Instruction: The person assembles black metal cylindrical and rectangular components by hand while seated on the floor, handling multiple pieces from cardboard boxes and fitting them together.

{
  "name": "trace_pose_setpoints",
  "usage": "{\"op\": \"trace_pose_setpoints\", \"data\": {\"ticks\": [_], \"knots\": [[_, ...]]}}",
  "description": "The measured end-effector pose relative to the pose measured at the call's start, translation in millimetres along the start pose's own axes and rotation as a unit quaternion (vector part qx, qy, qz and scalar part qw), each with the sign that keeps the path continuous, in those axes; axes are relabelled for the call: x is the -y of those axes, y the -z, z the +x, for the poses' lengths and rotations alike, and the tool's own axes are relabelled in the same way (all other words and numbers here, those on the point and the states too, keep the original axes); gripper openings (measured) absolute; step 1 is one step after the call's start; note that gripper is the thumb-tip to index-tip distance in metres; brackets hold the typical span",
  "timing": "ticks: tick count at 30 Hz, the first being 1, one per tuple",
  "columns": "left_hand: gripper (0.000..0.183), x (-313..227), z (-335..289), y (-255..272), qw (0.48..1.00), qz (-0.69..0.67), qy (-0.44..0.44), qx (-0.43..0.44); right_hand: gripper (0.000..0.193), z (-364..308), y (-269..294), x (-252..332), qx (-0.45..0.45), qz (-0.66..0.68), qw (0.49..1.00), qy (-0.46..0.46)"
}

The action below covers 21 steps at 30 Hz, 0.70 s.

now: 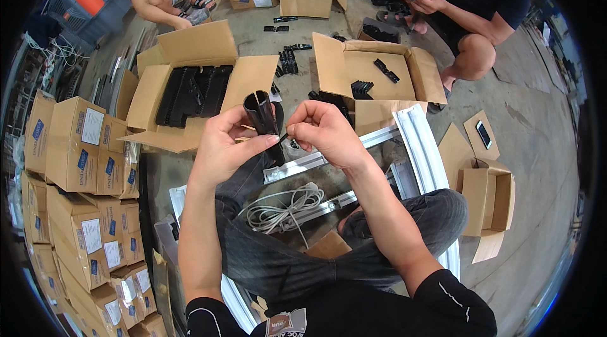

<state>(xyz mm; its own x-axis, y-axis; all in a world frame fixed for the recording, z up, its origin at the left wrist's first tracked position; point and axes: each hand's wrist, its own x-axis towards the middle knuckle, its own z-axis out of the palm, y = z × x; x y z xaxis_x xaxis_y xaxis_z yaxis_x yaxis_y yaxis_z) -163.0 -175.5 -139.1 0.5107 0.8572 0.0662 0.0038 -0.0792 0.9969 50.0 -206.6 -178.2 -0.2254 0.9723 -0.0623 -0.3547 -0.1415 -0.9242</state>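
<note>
Although the upper opening of the black hollow part [259, 112] shows plainly, its lower end is hard to make out against the dark background. The part stands tilted between the thumb and fingers of the left hand [226, 141], which are clamped on it; some of those fingers are hidden behind it. To its right, the right hand [329, 131] has thumb and forefinger drawn together beside the part's lower half. Something thin and dark shows at their tips, too small to identify, and whether they touch the part I cannot tell.

Beyond the hands, the left carton [201, 38] holds rows of black pieces [196, 93]. In the right carton [408, 65], a small bundle [362, 89] lies at the near left corner and a single piece [386, 71] nearer the middle. A pale cable [284, 207] lies coiled between the bars of a silver frame [422, 147]. Two co-workers are cut off by the view's top edge.
</note>
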Motion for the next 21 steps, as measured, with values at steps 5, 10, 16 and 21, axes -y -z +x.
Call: {"op": "trace_pose_setpoints", "data": {"ticks": [5, 10, 16, 21], "knots": [[0.037, 0, 0, 1, 1.0, 0.022, 0.002, -0.012, 0.005, 0, -4, -7, -0.007, 0.011, 1.0, 0.011], [0.033, 0, 3, 1, 0.999, 0.012, 0.008, -0.044, 0.007, 0, -14, -11, -0.066, -0.075, 0.993, 0.06], [0.029, 4, 4, 4, 0.998, 0.007, 0.022, -0.065, 0.008, 1, -16, -23, -0.05, -0.032, 0.997, 0.049], [0.034, 2, 2, 9, 0.998, -0.029, -0.022, -0.05, 0.011, -3, -18, -15, -0.033, -0.026, 0.995, 0.09]]}}
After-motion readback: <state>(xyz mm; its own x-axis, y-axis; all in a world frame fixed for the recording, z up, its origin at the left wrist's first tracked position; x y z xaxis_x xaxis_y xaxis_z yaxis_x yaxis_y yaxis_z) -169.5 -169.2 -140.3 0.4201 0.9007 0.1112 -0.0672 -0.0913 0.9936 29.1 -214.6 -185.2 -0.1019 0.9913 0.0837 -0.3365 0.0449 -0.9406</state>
